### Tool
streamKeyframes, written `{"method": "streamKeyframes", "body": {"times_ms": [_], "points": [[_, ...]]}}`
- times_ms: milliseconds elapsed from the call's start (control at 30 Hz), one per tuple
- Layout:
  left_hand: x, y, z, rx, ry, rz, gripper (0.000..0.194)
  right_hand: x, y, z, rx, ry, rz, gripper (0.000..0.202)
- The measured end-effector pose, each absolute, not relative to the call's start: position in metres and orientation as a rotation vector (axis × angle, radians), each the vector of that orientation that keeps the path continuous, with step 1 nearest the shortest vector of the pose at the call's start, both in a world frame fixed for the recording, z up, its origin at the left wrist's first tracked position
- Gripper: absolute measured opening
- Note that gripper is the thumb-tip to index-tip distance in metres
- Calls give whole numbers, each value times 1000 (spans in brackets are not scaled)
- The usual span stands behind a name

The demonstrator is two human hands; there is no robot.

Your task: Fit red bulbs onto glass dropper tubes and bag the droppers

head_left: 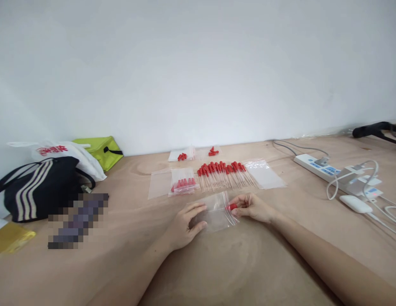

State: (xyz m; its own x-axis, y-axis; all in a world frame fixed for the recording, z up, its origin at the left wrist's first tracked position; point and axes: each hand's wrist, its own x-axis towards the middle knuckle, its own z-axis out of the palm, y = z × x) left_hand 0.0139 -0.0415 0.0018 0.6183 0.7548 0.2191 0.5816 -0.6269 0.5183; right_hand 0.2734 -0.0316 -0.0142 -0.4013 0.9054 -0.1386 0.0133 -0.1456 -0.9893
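My left hand [186, 224] curves around the left end of a clear zip bag [212, 216], with fingers above and thumb below on the plastic. At the bag's mouth on the right, my right hand [253, 207] pinches small red pieces [232, 207], which lie at or just inside the opening; how many I cannot tell. Just beyond the hands lies a row of thin pale sticks with red heads [221, 168], side by side. A filled zip bag with red pieces [184, 182] sits to their left, and a flat clear bag [266, 173] to their right.
Two small groups of red pieces [182, 157] lie on bags near the wall. On the right are a white power strip [325, 168], cables and a white charger [355, 204]. At left stand a black striped bag [41, 187], a white plastic bag [86, 159] and a green pouch [102, 148].
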Motion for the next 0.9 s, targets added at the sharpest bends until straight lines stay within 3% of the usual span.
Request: {"method": "streamKeyframes", "body": {"times_ms": [433,900], "points": [[12,-37,5,2443,991,539,37,270,-33,-17,-1028,-1495,1513,29],[16,-35,7,2468,911,476,35,251,-40,-17,-1110,-1841,1125,26]]}}
